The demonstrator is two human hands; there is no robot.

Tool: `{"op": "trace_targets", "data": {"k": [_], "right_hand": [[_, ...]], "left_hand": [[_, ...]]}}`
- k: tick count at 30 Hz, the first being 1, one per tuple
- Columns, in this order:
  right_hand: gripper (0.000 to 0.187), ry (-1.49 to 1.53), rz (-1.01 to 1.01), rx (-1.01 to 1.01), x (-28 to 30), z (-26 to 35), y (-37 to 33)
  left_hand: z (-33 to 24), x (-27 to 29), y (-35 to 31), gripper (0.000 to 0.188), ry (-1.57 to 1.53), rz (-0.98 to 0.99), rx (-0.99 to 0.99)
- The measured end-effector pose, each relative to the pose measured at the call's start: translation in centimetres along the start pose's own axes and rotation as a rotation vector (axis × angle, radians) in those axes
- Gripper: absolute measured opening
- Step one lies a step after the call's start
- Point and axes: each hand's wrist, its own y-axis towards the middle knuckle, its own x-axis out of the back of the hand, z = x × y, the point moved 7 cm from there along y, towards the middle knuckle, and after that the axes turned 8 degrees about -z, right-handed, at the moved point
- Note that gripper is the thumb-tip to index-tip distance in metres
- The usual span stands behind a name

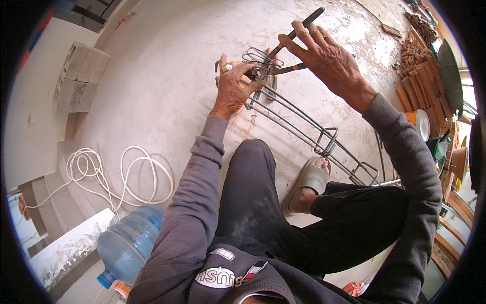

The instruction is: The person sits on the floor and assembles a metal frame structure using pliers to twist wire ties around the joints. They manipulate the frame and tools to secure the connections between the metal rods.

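Note:
A long, narrow rebar cage (290,117) with bent stirrups slants from top centre toward the lower right, by my foot. At its far end my left hand (234,90) is closed, thumb and index finger pinched at the corner; what lies between the fingertips is hidden. Beside them is a loose bundle of thin tie wire (258,57). My right hand (331,58) reaches over the spread handles of black-handled pincers (315,16), its fingers on the upper handle and the lower one passing beneath. The pincer jaws meet the cage corner right by my left fingertips.
Grey hollow blocks (81,76) stand at the upper left. A white cable (136,148) lies coiled on the floor at left, above a blue water jug (132,238). Stacked reddish bricks (422,93) line the right side. My sandalled foot (309,185) rests beside the cage.

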Motion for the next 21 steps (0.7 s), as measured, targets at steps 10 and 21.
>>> {"op": "trace_targets", "data": {"k": [10, 21], "right_hand": [[0.058, -0.067, -0.051, 0.065, 0.2, -0.3, 0.6], [0.028, -0.442, -0.008, 0.323, 2.7, 1.0, 3.4]], "left_hand": [[0.0, 0.1, 0.0, 0.046, 0.014, -0.017, 0.003], [0.3, 0.1, -0.3, 0.034, 0.189, 0.040, -0.049]]}}
